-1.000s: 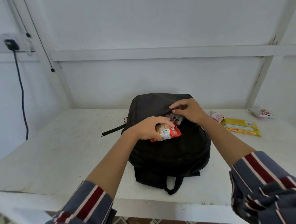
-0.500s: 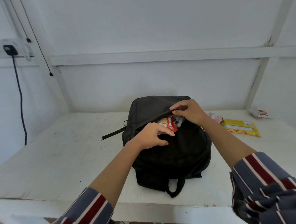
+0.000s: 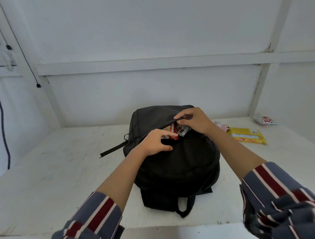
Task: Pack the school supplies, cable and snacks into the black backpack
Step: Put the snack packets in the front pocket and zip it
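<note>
The black backpack [image 3: 178, 165] lies flat on the white table [image 3: 66, 176], its top pocket gaping. My right hand [image 3: 194, 119] pinches the upper lip of that opening and holds it up. My left hand [image 3: 154, 141] rests at the lower edge, its fingers pushing a red and white snack packet [image 3: 173, 130] into the gap. A second white packet [image 3: 184, 130] shows beside it inside the opening. Only the ends of both packets stick out.
To the right of the bag lie a yellow snack pack [image 3: 247, 135], a small pink packet [image 3: 221, 125] and a white and red packet [image 3: 264, 120] near the wall. A black strap [image 3: 113, 149] trails left. A dark cable [image 3: 1, 114] hangs down the left wall.
My left hand has pushed the red packet from on top of the bag up into the opening. My right hand has kept its hold on the flap.
</note>
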